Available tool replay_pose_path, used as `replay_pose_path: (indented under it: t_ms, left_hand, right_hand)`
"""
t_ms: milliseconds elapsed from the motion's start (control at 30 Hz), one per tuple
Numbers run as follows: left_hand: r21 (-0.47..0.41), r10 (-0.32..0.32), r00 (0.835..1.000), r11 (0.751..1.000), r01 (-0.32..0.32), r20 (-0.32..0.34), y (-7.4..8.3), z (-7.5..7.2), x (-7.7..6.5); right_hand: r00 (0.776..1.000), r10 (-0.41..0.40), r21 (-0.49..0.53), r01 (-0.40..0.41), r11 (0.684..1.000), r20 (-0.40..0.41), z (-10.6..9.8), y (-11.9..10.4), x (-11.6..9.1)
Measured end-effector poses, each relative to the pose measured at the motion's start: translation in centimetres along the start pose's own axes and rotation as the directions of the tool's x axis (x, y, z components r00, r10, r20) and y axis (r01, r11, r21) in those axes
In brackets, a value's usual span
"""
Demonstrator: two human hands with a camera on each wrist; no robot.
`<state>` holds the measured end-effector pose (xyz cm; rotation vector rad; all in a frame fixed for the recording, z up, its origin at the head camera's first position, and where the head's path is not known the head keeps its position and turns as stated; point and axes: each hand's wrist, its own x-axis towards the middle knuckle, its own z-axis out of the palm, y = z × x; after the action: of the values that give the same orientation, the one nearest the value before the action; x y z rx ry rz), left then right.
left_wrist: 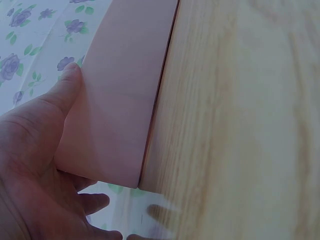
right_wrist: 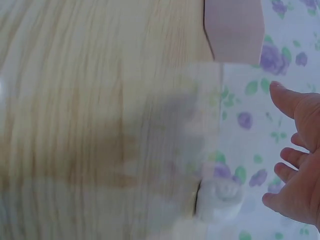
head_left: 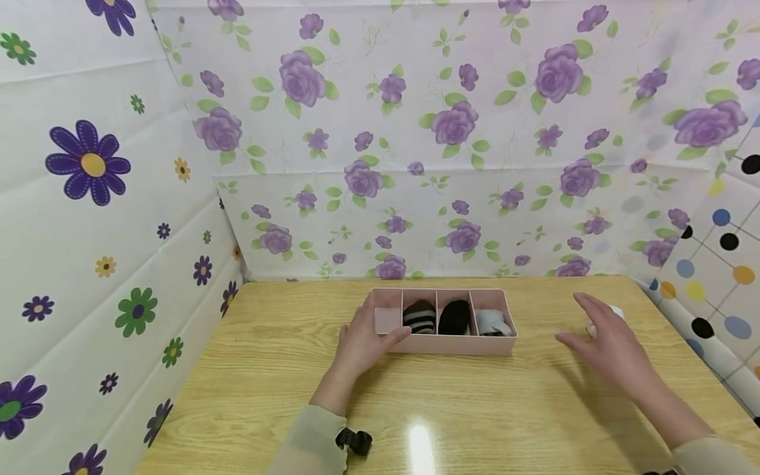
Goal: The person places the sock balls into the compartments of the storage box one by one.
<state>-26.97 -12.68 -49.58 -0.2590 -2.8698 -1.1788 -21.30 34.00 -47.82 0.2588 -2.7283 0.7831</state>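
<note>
A pink divided box (head_left: 451, 344) stands on the wooden table. From the left, its second compartment holds a rolled grey-and-black striped sock (head_left: 419, 318), the third a rolled black sock (head_left: 454, 318), the fourth a light grey sock bundle (head_left: 491, 322). In the leftmost one, the pale floor shows. My left hand (head_left: 367, 343) grips the box's left end, thumb over the front rim; the left wrist view shows the box wall (left_wrist: 115, 100) beside that thumb. Off to the right, my right hand (head_left: 617, 349) hovers with fingers spread, holding nothing, beside a small white bundle (right_wrist: 220, 200) it partly hides.
The wooden table (head_left: 285, 389) reaches back to a hanging cloth with purple roses (head_left: 454, 125). A flower-patterned cloth (head_left: 89, 251) flanks it on the left, a dotted one (head_left: 712, 284) on the right.
</note>
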Motion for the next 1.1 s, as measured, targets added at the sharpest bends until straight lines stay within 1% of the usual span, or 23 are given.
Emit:
replay_pose_path:
  t_ms: [233,400,500,700,800,1100]
  left_hand:
    - [-0.004,-0.006,1.000,1.000,0.006,0.000,0.0,0.0,0.0]
    - [0.000,-0.007,1.000,1.000,0.007,0.002,0.1,0.0,0.0]
    - [0.005,-0.004,1.000,1.000,0.004,0.000,0.0,0.0,0.0]
    - [0.002,0.001,1.000,1.000,-0.001,-0.006,0.0,0.0,0.1]
    - [0.000,0.002,1.000,1.000,-0.002,-0.006,0.0,0.0,0.0]
    - [0.000,0.003,1.000,1.000,-0.003,-0.006,0.1,0.0,0.0]
  right_hand:
    - [0.999,0.031,-0.035,-0.030,0.999,0.013,-0.6,2.8,0.1]
    - [0.996,0.081,-0.049,-0.079,0.996,0.035,-1.2,4.3,0.4]
    - [0.995,0.095,-0.051,-0.093,0.994,0.037,-1.4,5.0,0.4]
    - [0.996,0.087,-0.051,-0.086,0.995,0.023,-1.4,6.3,0.3]
    - [0.995,0.097,-0.055,-0.096,0.994,0.019,-1.4,6.9,0.3]
    - [0.989,0.137,-0.074,-0.132,0.988,0.062,-1.2,8.3,0.3]
